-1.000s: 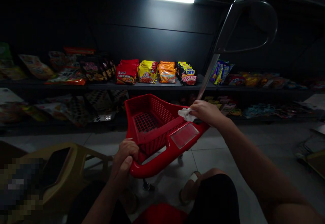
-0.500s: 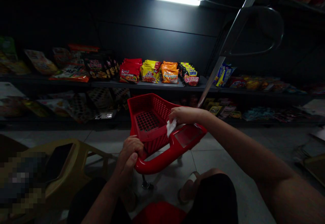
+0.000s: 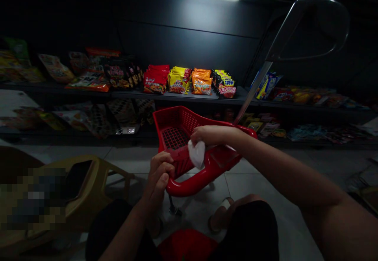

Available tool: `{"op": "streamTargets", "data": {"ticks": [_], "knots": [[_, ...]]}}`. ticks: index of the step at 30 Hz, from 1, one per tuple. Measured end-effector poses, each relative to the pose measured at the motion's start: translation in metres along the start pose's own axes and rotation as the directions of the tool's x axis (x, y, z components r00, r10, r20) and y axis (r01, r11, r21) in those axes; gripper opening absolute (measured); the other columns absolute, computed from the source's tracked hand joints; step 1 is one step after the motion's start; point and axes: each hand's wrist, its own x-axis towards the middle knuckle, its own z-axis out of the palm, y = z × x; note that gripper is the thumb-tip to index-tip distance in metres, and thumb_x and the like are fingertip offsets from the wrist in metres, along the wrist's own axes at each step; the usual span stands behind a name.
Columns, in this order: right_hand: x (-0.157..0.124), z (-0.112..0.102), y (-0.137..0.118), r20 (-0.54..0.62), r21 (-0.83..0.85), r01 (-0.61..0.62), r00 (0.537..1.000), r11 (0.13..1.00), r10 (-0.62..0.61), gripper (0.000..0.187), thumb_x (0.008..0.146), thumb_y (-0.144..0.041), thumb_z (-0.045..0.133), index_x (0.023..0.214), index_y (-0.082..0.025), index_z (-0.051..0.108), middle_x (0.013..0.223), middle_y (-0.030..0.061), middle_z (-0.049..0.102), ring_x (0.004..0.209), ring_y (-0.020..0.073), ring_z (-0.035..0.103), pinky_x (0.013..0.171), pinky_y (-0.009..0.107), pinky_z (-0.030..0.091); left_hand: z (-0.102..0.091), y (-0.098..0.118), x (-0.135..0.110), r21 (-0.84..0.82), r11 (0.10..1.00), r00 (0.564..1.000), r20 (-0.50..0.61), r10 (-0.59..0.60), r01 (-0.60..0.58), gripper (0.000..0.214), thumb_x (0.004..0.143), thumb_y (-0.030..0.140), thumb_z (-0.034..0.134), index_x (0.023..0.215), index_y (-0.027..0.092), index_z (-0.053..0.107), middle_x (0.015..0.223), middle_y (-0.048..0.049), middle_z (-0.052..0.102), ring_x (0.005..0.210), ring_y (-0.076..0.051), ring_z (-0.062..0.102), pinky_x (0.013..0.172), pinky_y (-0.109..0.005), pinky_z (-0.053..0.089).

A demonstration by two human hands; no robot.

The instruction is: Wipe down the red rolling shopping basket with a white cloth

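A red plastic shopping cart basket (image 3: pixel 175 138) with a mesh floor stands on small wheels in front of me. My left hand (image 3: pixel 158 178) is wrapped around its curved red handle (image 3: pixel 189 186) at the near end. My right hand (image 3: pixel 208 135) rests above the basket's near rim, pinching a white cloth or tissue (image 3: pixel 196 154). The cloth hangs down against the inside of the handle's plastic panel. Part of the basket's near wall is hidden behind the hand and cloth.
Dark shelves (image 3: pixel 183 97) with bright packets of instant noodles (image 3: pixel 177 81) and other snacks run behind the basket. A metal pole with a looped handle (image 3: pixel 310 28) rises at the right. A yellow plastic stool (image 3: pixel 112 170) stands at the left on the tiled floor (image 3: pixel 245 178).
My right hand has slid left along the basket's rim, and the white cloth now hangs lower and shows more. The basket has turned slightly, and my left hand stays on the handle.
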Motion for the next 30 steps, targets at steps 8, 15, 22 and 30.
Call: {"op": "streamTargets", "data": {"ticks": [8,15,22,30], "knots": [[0.015,0.003,-0.037,-0.077,-0.106,0.075,0.994,0.992,-0.083,0.030,0.086,-0.009,0.060,0.113,-0.016,0.071,0.116,0.0105,0.067,0.100,0.0204,0.065,0.077,0.025,0.048,0.015,0.008,0.000,-0.078,0.997,0.998,-0.061,-0.031,0.026,0.043,0.100,0.047,0.030,0.076,0.021,0.055,0.126,-0.0106,0.047,0.137,-0.030,0.037,0.115,-0.055,0.034],[0.001,-0.004,0.003,0.024,-0.017,-0.073,0.997,0.997,0.074,0.043,0.077,0.007,0.056,0.109,-0.015,0.074,0.111,0.0070,0.071,0.099,0.0154,0.065,0.087,0.021,0.047,0.011,0.009,-0.002,-0.028,0.997,0.995,-0.067,-0.077,0.075,0.045,0.100,0.050,0.029,0.075,0.021,0.053,0.127,-0.0102,0.045,0.138,-0.031,0.036,0.115,-0.056,0.035],[0.017,0.006,-0.043,-0.085,-0.083,0.121,0.988,0.989,-0.128,0.035,0.083,-0.006,0.061,0.113,-0.019,0.073,0.116,0.0076,0.069,0.104,0.0195,0.065,0.084,0.024,0.048,0.010,0.004,-0.001,-0.029,0.998,0.998,-0.032,-0.054,0.053,0.044,0.100,0.049,0.028,0.075,0.021,0.053,0.128,-0.0107,0.046,0.135,-0.030,0.038,0.113,-0.053,0.039],[-0.024,0.001,0.019,-0.117,-0.058,-0.240,0.966,0.969,0.233,0.036,0.081,0.001,0.056,0.105,-0.016,0.077,0.108,0.0090,0.073,0.098,0.0194,0.067,0.088,0.025,0.048,0.000,-0.001,0.000,-0.054,0.996,0.998,-0.009,-0.068,0.068,0.042,0.097,0.048,0.031,0.073,0.021,0.052,0.124,-0.0109,0.048,0.132,-0.031,0.042,0.113,-0.053,0.038]]}}
